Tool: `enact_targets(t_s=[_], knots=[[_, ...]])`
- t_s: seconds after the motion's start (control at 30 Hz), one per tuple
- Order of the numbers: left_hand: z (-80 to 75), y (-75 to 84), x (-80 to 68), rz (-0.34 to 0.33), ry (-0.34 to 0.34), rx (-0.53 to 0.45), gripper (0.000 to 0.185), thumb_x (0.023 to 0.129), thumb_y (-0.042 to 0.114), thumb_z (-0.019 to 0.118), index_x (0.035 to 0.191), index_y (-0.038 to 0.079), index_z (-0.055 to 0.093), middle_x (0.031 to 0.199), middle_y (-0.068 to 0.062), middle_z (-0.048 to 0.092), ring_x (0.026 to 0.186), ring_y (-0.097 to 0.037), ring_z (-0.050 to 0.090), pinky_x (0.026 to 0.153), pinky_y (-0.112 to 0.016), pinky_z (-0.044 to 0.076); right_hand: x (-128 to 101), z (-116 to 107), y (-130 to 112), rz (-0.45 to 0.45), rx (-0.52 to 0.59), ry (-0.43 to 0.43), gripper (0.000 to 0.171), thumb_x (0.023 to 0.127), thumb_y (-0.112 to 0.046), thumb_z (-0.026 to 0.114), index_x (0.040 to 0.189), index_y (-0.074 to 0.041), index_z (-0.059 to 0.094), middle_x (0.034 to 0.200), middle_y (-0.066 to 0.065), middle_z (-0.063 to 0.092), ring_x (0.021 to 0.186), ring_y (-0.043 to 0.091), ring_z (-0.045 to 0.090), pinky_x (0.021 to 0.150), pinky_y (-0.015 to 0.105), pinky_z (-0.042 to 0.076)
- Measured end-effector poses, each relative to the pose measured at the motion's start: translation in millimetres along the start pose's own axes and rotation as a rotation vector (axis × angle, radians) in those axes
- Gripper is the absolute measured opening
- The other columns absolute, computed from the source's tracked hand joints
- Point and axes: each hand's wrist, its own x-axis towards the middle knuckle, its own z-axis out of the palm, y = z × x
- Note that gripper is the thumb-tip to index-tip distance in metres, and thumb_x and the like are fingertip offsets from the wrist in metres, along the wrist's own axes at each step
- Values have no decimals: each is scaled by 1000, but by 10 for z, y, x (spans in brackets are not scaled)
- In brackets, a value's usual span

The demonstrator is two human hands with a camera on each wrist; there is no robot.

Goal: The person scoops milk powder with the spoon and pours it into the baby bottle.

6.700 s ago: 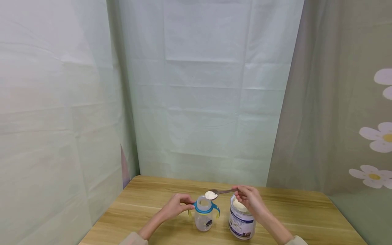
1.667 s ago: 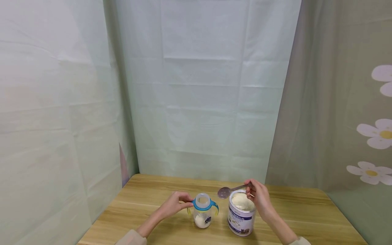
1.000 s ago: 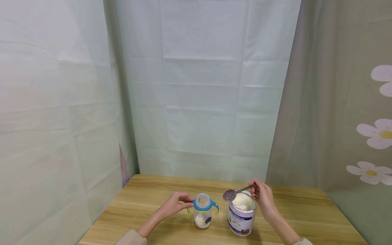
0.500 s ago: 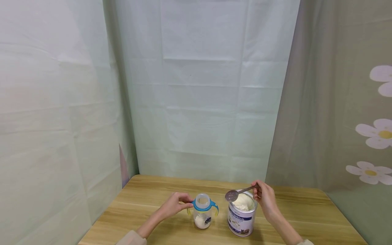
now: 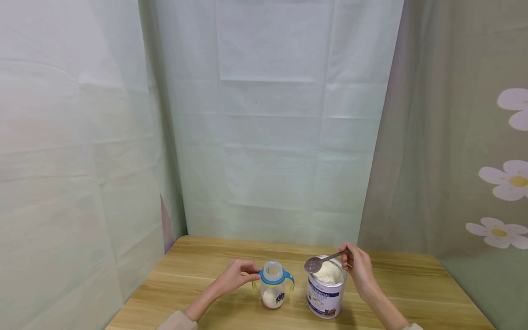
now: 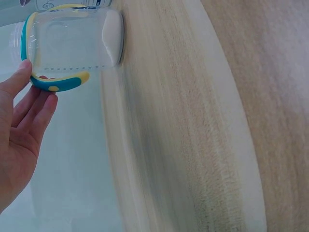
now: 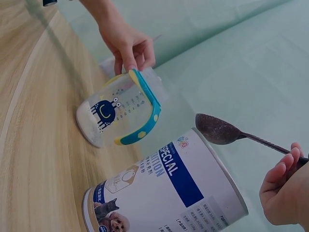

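Note:
A clear baby bottle (image 5: 273, 286) with a blue and yellow handle ring stands on the wooden table (image 5: 198, 275), white powder at its bottom. My left hand (image 5: 236, 275) pinches the ring's left side; in the left wrist view the fingertips (image 6: 29, 92) touch the ring of the bottle (image 6: 72, 46). An open powder can (image 5: 325, 288) stands right of it. My right hand (image 5: 358, 268) pinches the handle of a metal spoon (image 5: 314, 263), whose empty bowl hovers over the can's left rim. The right wrist view shows the spoon (image 7: 219, 130), can (image 7: 164, 188) and bottle (image 7: 120, 111).
Pale green cloth hangs behind and to the left of the table. A curtain with white flowers (image 5: 511, 176) hangs on the right. The table's far edge (image 5: 288, 245) meets the cloth.
The empty spoon has travelled right from above the bottle to the can's left rim and dipped slightly. The left hand has stayed on the bottle's ring.

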Motion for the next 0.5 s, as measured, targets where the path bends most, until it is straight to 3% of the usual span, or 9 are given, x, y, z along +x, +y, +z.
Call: enact_targets(t_s=[0.5], knots=[[0,-4,5,7,-7,17,14,90,24,69,98,14,73,96,-2,73,87,-7,67,74,-20,53,-1,-41,-28,-23,-10,21,37,106,-24,36,80,-13,60,65,-7,47,58,4,43,55,16,40]])
